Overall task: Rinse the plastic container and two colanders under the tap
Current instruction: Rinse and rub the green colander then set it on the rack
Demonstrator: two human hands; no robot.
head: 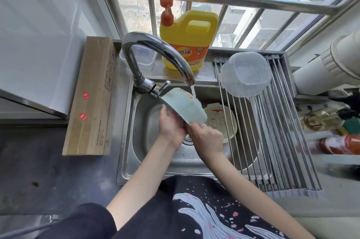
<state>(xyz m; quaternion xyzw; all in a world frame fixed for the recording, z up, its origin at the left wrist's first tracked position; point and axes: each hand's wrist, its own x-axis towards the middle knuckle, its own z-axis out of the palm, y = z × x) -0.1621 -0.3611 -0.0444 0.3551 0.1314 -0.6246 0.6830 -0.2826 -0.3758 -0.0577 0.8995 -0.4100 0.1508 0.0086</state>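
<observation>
Colander [185, 105], pale blue-green, is tilted over the sink [128, 141] under the tap [155, 53] stream, its near rim gripped by the left hand [171, 129] and right hand [206, 137], while a clear colander [246, 74] lies overturned on the rack [282, 131] at right.

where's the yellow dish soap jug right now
In the head view the yellow dish soap jug stands upright on the ledge behind the sink, against the window bars, just behind the tap's arch, left of the overturned clear container.
</observation>
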